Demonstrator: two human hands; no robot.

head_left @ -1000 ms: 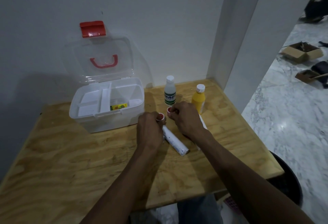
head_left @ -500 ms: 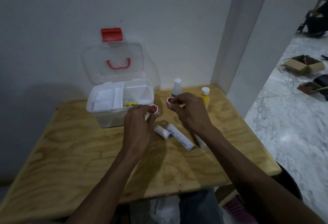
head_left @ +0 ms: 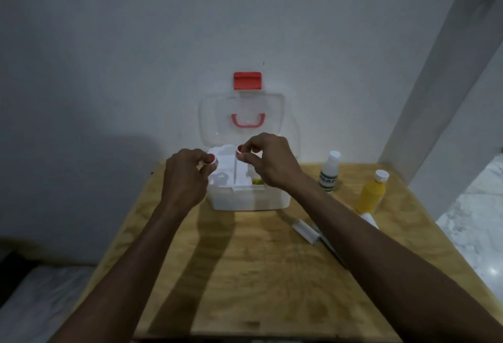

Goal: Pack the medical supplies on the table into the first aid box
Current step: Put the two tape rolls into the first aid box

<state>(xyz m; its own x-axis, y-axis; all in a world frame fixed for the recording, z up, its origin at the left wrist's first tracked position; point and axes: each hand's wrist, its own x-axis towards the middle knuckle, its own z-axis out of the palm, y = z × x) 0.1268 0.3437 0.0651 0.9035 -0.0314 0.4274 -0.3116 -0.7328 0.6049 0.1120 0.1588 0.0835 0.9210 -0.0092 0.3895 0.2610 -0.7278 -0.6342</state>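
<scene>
On pale plywood bench (head_left: 245, 274), white paper-wrapped rolls (head_left: 305, 231). Above open white plastic first aid box (head_left: 249, 201), left hand (head_left: 185, 176) pinching small red-centred tape roll (head_left: 211, 159), right hand (head_left: 268, 163) pinching another (head_left: 240, 149). Inside, small yellow packet (head_left: 257, 181).

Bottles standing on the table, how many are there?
2: a clear bottle right of the first aid box, and a yellow bottle further right. None seems hidden.
</scene>
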